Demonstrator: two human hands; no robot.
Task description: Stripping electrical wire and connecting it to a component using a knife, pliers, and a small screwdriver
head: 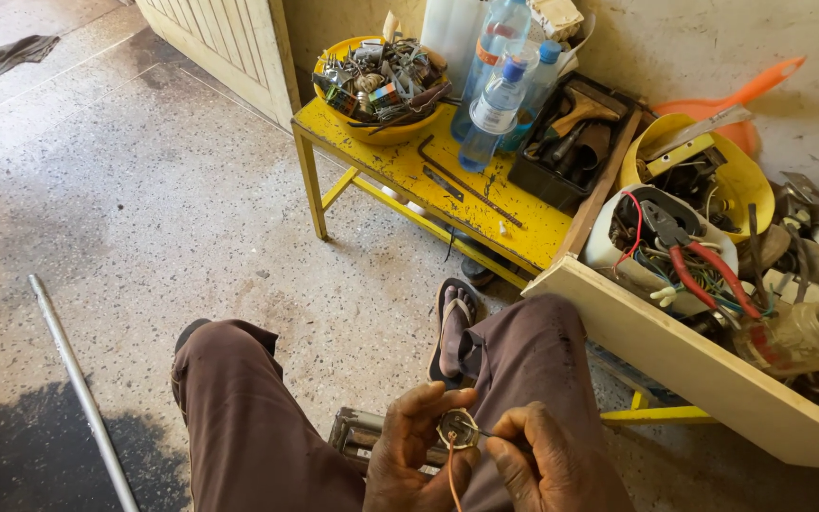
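Note:
I sit with my knees apart over a speckled floor. My left hand (419,448) pinches a small round metal part (458,429) between thumb and fingers, with a thin copper-coloured wire (453,479) hanging from it. My right hand (550,465) is closed around a thin dark tool whose tip touches the part's right side. Below my hands, between my legs, lies a grey metal piece (360,434), partly hidden.
A yellow bench (400,166) carries a yellow bowl of parts (379,81), plastic bottles (497,100), a black tool tray (571,142). To the right, a wooden box (703,370) holds red-handled pliers (703,270), wires and a glass jar (812,337). A metal rod (82,389) lies on the floor at left.

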